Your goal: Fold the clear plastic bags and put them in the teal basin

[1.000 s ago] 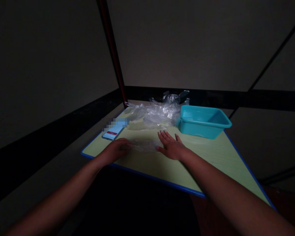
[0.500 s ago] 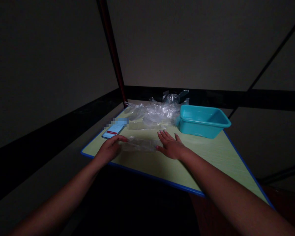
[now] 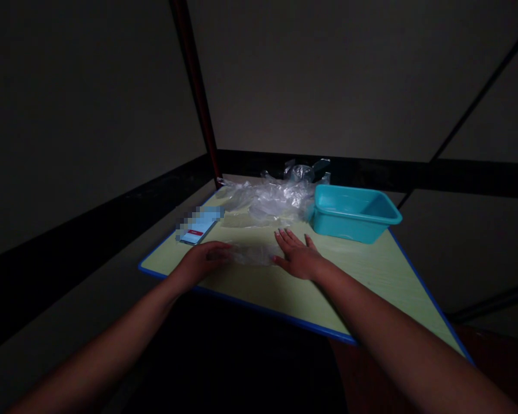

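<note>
A clear plastic bag (image 3: 254, 255) lies on the table in front of me, between my two hands. Its left end is pinched in my left hand (image 3: 201, 263), thumb and fingers together. My right hand (image 3: 299, 257) rests palm down with its fingers spread, pressing at the right end of the bag. Hand and fingers hide both ends of the bag.
A heap of crumpled clear plastic bags (image 3: 276, 198) spreads along the back of the yellow table (image 3: 362, 293). The turquoise plastic basket (image 3: 349, 227) stands at the right. Left of the bags lies a phone (image 3: 198, 230) with its screen lit. Dark walls enclose the far sides.
My left hand has moved a little to the right with the bag's left end, so the visible stretch of plastic is shorter. My right hand has hardly moved.
</note>
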A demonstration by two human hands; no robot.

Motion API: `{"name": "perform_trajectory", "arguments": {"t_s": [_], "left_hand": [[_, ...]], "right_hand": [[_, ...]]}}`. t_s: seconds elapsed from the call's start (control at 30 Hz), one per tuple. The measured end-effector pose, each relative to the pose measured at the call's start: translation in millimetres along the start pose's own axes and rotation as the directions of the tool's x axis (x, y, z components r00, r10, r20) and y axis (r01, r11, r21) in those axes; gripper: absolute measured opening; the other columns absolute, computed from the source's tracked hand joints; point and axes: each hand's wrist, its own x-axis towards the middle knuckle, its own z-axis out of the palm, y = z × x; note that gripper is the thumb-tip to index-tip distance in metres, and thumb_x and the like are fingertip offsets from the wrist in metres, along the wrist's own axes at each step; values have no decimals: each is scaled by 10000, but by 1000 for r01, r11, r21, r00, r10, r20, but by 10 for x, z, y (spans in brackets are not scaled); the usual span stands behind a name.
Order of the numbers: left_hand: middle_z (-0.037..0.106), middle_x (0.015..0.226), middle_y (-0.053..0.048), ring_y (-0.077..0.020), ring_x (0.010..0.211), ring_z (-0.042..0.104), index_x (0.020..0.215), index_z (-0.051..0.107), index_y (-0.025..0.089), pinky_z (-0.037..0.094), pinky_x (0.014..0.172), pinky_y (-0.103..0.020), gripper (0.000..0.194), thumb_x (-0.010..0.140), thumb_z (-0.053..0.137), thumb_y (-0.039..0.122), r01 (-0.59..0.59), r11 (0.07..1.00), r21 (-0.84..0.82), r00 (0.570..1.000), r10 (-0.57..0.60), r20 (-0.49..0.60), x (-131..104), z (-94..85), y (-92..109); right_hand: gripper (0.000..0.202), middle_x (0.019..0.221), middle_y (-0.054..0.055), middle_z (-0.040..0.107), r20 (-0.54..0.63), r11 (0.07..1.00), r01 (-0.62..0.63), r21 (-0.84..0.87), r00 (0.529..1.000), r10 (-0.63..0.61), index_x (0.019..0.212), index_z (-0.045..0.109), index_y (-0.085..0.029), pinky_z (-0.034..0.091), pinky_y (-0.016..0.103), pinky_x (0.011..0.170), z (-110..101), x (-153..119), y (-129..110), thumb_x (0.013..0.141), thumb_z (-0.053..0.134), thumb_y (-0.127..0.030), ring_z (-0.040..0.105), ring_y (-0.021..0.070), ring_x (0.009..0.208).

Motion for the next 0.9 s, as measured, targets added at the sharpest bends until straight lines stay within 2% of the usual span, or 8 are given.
{"name": "perform_trajectory", "arguments": {"t_s": [0.17,0.37,0.53,0.63,0.73,0.77,0.83,0.9], "left_hand": [[720,897,-65,-220,845,668,919,649,162,510,795,-364,264,685,600,274,-61,998,-15,998,61,30,43,-25,-7],[707,907,-51,-221,874,639,872,672,191,490,814,-355,222,697,552,257,-170,971,171,984,178,-33,4,-68,97],[694,960,-84,-223,920,624,956,662,170,472,841,-351,264,770,519,290,-235,937,258,968,249,-21,-54,-177,-70],[682,1020,-83,-218,969,617,1085,600,164,467,864,-362,327,815,451,273,-178,944,279,962,227,-153,-142,-177,-151],[618,1166,-110,-234,1105,552,1143,559,156,412,955,-420,349,847,400,251,-168,875,453,872,346,-345,-280,1,-74],[596,1209,-116,-240,1148,524,1187,535,161,377,993,-441,370,856,406,264,-203,820,536,866,405,-292,-325,106,-11],[495,1348,-131,-253,1276,409,1308,446,168,231,1090,-481,457,875,419,311,-354,689,633,868,494,-53,-390,359,154],[361,1449,-156,-268,1358,279,1392,340,141,141,1117,-491,579,882,428,401,-478,600,641,855,485,184,-401,622,335]], "right_hand": [[760,1536,42,8,1,1000,1,7,1000,-1,1480,50,-180,4,591,1077,1,0,-1,876,242,-600,-17,239,1413],[764,1535,44,10,-4,1000,8,13,1000,-8,1480,50,-186,-1,584,1079,9,5,9,874,238,-612,-13,231,1414],[764,1536,40,14,2,1000,3,0,1000,-3,1480,52,-178,4,582,1082,8,7,6,875,244,-603,-17,235,1413],[760,1537,44,25,-8,1000,5,-9,1000,-5,1480,50,-177,10,584,1082,16,9,6,876,241,-597,-14,238,1413],[755,1537,52,31,-15,1000,10,-14,1000,-10,1480,50,-180,17,595,1078,24,10,10,877,242,-593,-4,245,1412],[752,1537,55,36,-17,1000,11,-17,1000,-11,1480,53,-182,21,598,1077,26,9,11,878,244,-589,-1,248,1412],[740,1538,58,49,-19,1000,11,-27,1000,-12,1481,59,-188,27,602,1075,28,7,17,881,249,-579,1,254,1411],[726,1539,55,56,-23,999,11,-43,1000,-12,1481,55,-195,32,607,1073,30,4,23,887,250,-566,5,254,1411]]}}
